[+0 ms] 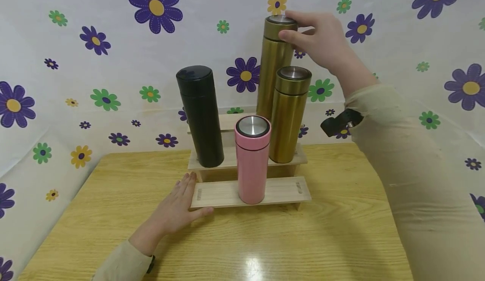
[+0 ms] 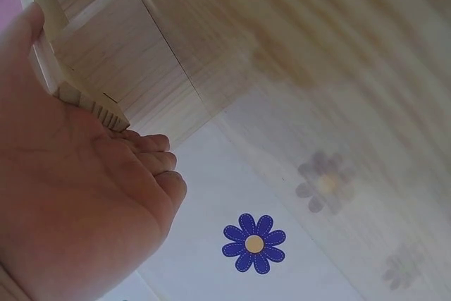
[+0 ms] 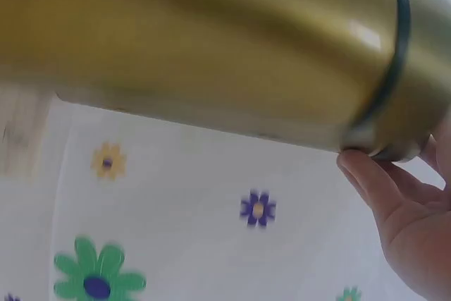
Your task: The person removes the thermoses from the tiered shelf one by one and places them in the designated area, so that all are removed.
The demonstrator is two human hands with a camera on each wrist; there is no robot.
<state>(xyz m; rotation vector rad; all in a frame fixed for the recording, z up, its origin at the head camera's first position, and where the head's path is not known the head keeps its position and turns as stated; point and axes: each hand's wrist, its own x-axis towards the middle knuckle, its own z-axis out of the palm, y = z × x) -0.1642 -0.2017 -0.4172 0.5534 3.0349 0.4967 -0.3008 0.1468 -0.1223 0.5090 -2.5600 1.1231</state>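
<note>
My right hand [image 1: 322, 39] pinches the lid of the rear gold thermos bottle [image 1: 274, 66] between thumb and fingers. That bottle's base is hidden behind the pink thermos bottle [image 1: 252, 167], so whether it rests on the top shelf cannot be told. A second gold thermos bottle [image 1: 289, 121] and a black one [image 1: 201, 121] stand on the middle tier of a stepped wooden rack [image 1: 216, 194]. Pink stands on the lowest tier. My left hand [image 1: 172, 209] presses against that tier's left end, thumb along the front edge, fingers stretched out; the left wrist view shows the palm at the board's end.
Under the rack is a wood-grain table [image 1: 242, 241]. Behind it hangs a white cloth [image 1: 204, 3] printed with purple, green and yellow flowers. The front gold bottle stands close before the rear one, and the black bottle is to the left.
</note>
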